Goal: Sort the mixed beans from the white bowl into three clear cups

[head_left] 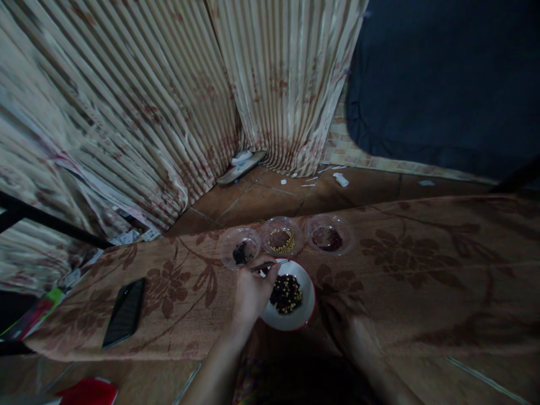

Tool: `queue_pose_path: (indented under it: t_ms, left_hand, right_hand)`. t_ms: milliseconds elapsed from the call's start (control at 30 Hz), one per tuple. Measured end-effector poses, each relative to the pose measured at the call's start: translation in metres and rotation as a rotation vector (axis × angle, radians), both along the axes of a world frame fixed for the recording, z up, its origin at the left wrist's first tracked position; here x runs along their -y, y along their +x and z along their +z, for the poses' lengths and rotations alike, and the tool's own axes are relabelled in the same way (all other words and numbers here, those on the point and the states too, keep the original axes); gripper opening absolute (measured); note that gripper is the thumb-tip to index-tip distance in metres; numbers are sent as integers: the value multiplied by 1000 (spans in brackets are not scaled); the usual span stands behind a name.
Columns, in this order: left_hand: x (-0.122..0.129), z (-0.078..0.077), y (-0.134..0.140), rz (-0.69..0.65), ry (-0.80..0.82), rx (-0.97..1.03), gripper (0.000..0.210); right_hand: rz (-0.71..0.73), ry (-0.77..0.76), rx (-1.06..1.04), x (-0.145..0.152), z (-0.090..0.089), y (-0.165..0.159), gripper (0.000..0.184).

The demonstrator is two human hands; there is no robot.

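My left hand (252,289) is closed on a pair of thin metal tweezers (264,266), their tips pointing right over the far rim of a white bowl with a red edge (304,315). In the bowl lies a mix of dark and yellow beans or seeds (287,293). My right hand (348,322) is low beside the bowl's right side, its fingers lost in shadow. Behind the bowl stand three clear plastic cups: the left cup (228,247) holds black seeds, the middle cup (265,228) yellow ones, the right cup (346,228) dark red ones.
A dark phone (124,313) lies left on the flowered brown cloth (172,320) covering the narrow table. Beyond the table are a striped curtain (169,95), litter on the tiled floor (236,202) and a dark blue cover (439,79). Something red (90,391) sits at the lower left.
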State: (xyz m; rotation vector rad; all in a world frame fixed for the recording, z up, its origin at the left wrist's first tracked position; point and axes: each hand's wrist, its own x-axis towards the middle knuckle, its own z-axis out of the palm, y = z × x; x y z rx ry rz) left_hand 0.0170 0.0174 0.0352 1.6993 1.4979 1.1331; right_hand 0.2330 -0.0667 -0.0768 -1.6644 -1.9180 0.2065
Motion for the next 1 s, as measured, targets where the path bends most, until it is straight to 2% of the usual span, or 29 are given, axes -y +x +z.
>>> queue_pose_path:
  t_ms: [200, 300, 367, 467, 567, 667, 767, 867, 1000]
  left_hand:
    - [-49, 18, 47, -78, 122, -19, 7]
    - [-68, 20, 73, -91, 150, -65, 6]
    - [-71, 18, 81, -87, 147, -78, 6]
    - [-63, 13, 73, -89, 132, -45, 7]
    - [-42, 11, 44, -88, 81, 6, 6]
    - [-17, 11, 12, -11, 8, -1, 10]
    - [4, 5, -10, 60, -43, -51, 10]
    - [17, -6, -16, 64, -76, -87, 9]
    - [23, -17, -13, 34, -84, -140, 10]
  right_hand:
    - [17, 25, 24, -4, -6, 1, 22]
    - [20, 45, 31, -4, -8, 1, 22]
    - [16, 50, 24, -4, -6, 0, 23]
    - [-5, 53, -1, -2, -1, -3, 23]
    - [-10, 33, -13, 0, 3, -4, 25]
    - [-5, 23, -13, 0, 6, -3, 26]
    - [-5, 26, -8, 0, 6, -2, 28]
    - [10, 15, -4, 1, 5, 0, 28]
    - [28, 4, 2, 1, 1, 2, 27]
